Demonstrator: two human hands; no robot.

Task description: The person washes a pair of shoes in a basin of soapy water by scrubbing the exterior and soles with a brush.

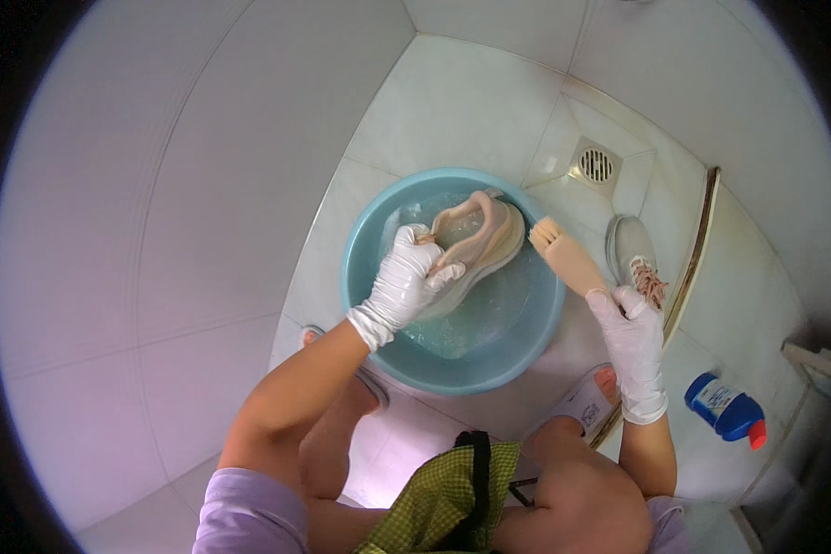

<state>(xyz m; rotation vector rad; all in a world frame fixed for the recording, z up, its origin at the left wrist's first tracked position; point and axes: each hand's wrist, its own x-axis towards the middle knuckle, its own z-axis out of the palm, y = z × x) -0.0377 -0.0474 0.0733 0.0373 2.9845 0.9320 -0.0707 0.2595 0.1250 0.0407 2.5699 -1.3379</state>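
One shoe (483, 258), seemingly mid-scrub, is gripped in the basin (517, 358) by the left hand (404, 282), the brush (571, 260) held clear by the right hand (632, 342); the other shoe (632, 244), on the floor (452, 97), seems unstarted.

we note: basin (514, 358), smooth plastic by its look, soft sheen. left glove (406, 280) and right glove (634, 346): the 2 look thin, rubbery, wrinkled, lightly shiny. brush (577, 264): smooth, matt body; we cannot tell wood from plastic. held shoe (491, 247): soft, cloth-like upper. bottle (725, 406): glossy plastic. we read drain grate (596, 165) as metal. floor tiles (452, 102): smooth, faintly glossy. checked cloth (448, 499): matt.
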